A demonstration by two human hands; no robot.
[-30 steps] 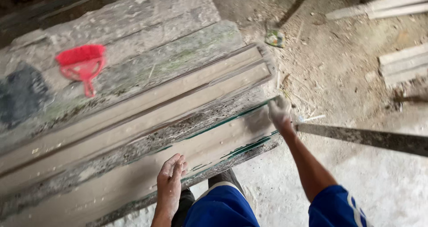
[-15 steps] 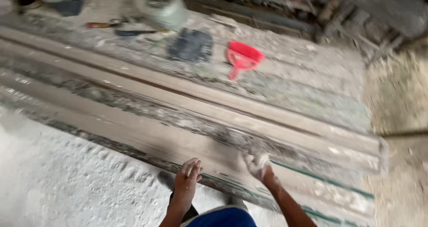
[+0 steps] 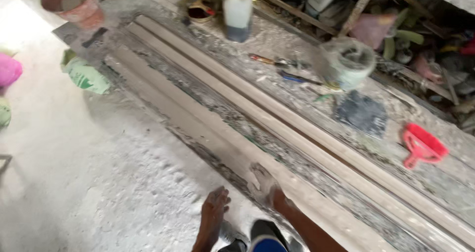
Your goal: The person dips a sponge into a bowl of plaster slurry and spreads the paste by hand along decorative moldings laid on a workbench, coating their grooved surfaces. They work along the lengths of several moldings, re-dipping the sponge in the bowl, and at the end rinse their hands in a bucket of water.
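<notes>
The view has swung left along the long moulding (image 3: 208, 113), and the dusty right hand (image 3: 262, 183) now presses flat and open on it while the left hand (image 3: 213, 212) hangs open and empty beside, so I judge the stroke goes best with even, steady pressure.

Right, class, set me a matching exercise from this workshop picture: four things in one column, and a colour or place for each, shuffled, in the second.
Things:
1. scoop
2. right hand
3. bucket
4. sack

Descriptions:
A. green and white, on the floor by the far end of the boards
B. red, lying at the right of the bench
C. dusty white, resting on the near long moulding
D. grey, crusted with plaster, standing near the hand tools

Pairs: 1-B, 2-C, 3-D, 4-A
</notes>
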